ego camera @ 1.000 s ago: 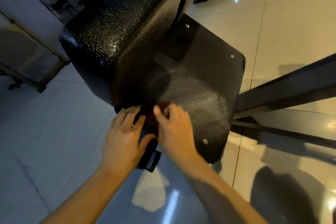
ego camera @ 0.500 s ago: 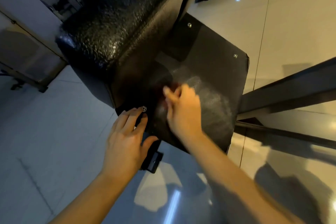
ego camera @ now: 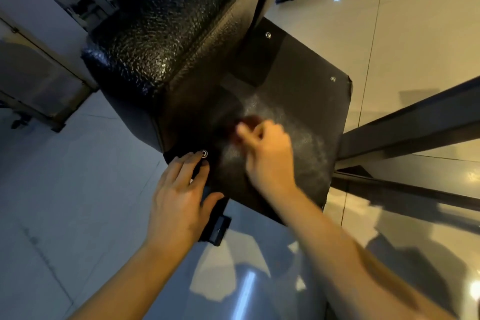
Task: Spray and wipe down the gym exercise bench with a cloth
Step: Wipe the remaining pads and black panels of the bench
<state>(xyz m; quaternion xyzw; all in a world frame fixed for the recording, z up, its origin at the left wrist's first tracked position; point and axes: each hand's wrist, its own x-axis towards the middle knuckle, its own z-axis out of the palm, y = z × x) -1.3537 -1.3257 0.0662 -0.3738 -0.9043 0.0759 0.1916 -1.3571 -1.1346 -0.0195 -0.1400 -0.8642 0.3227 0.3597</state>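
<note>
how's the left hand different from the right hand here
The left hand lies flat, fingers straight, on the left corner of the black panel. The right hand is curled round a dark red cloth further in on that panel. The left hand looks sharp; the right hand is blurred. Both touch the same panel, and both forearms are bare.

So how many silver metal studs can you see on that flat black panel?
3 silver metal studs: one at the flat black panel's far corner, one at its right corner, one at its left corner by the left hand. The right forearm may hide another.
</note>
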